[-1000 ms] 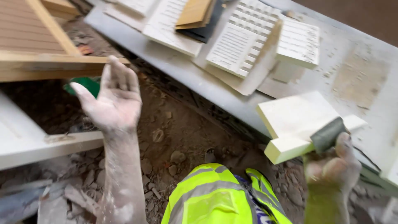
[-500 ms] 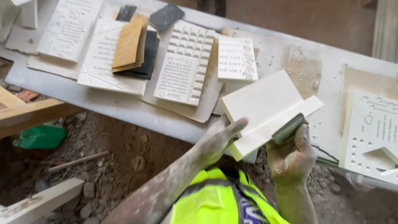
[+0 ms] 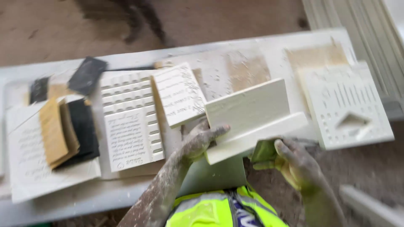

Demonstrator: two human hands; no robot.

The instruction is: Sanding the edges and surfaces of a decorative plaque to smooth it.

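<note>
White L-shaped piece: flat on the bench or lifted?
Lifted and tilted. The white L-shaped piece hangs over the bench edge, with the left hand on its left end; the right hand grips a green block beneath it.
</note>
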